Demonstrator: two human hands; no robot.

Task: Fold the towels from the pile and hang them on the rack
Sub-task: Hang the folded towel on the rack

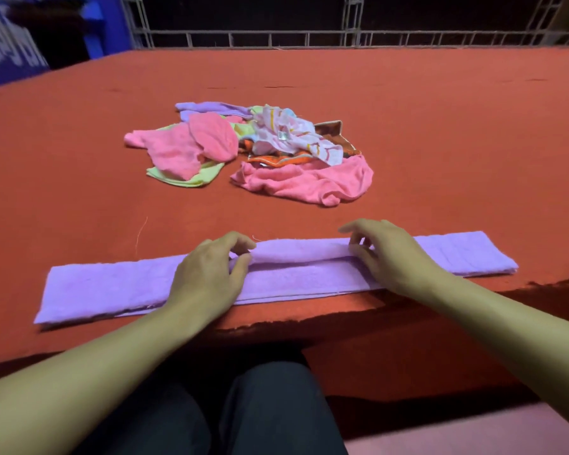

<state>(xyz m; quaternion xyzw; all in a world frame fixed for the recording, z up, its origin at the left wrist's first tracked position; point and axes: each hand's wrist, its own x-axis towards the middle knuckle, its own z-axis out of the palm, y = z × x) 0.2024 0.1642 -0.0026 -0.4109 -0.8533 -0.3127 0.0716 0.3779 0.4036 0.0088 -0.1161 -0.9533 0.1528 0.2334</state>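
Lilac towel [112, 287] is laid as a long, narrow folded strip across the near edge of the desk [440, 142], which is covered in red cloth. The strip's middle is raised into a soft ridge between the two hands. The left hand [207, 274] is placed on the strip left of centre, and a fold of the towel is pinched between its thumb and curled fingers. The right hand [385, 254] is set on the strip right of centre; its thumb and lower fingers are closed on the same upper fold, while the index finger is held straight out above the cloth. Farther back, well apart from the strip, a loose pile of towels [250, 149] is seen on the desk: pink, yellow-green, lilac, orange-patterned and a pale printed one. A metal grille [309, 41] is seen beyond the far edge. Dark trousers [260, 412] are visible below.
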